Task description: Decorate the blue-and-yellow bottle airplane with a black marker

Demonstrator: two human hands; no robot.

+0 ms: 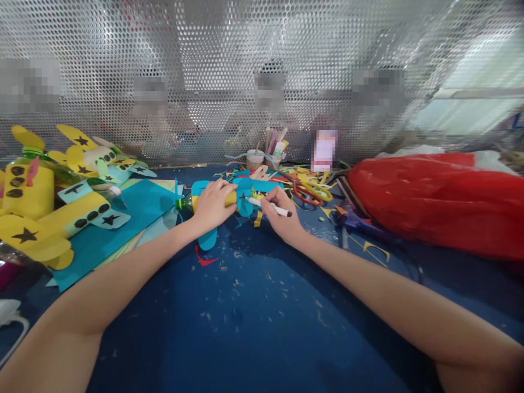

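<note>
My left hand (215, 204) is closed over the yellow body of a bottle airplane (248, 188) with blue paper wings, pressing it to the table. Its green-capped bottle neck points left. A white marker with a black end (279, 209) is pinched in my right hand (283, 219). Its tip meets the blue paper at the airplane's right end, by a dark star mark. My fingers hide part of the yellow body.
Several finished paper-and-bottle airplanes (57, 224) lie at the left, partly on blue paper sheets (123, 218). Cups of sticks and pens (255, 159), paper scraps (313, 183) and scissors (307, 192) sit behind. A red plastic bag (434, 202) bulks at the right. Perforated silver sheeting (221, 65) hangs behind.
</note>
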